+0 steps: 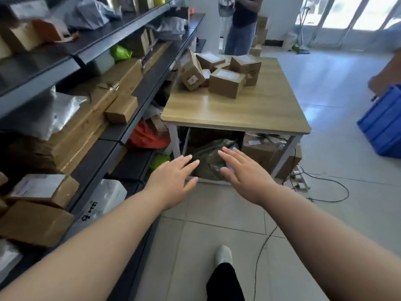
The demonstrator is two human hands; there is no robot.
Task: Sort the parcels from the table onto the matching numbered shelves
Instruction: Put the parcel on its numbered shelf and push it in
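1. On the far end of the table (pixel 238 114), toward its far left corner, a pile of brown boxes (pixel 226 82) is seen.
2. Some boxes are tipped against each other, and white labels are stuck on several of them.
3. Before the near edge of the table, the left hand (pixel 173 181) and the right hand (pixel 245 172) are held out in the air, side by side.
4. Both palms are turned down and the fingers are stretched straight, so nothing is held by either hand.
5. Both hands are well apart from the boxes.
6. Along the left side of the table, dark shelves (pixel 104 35) are filled with more boxes and bags.
7. Under the table, a dark green bag (pixel 208 157) is tucked in.
8. Off the right side, a blue crate (pixel 382 124) is set on the floor.
9. Near the table's right leg, a black cable (pixel 325 192) is laid over the tiles.
10. Past the far edge, a person (pixel 243 25) is seen standing.
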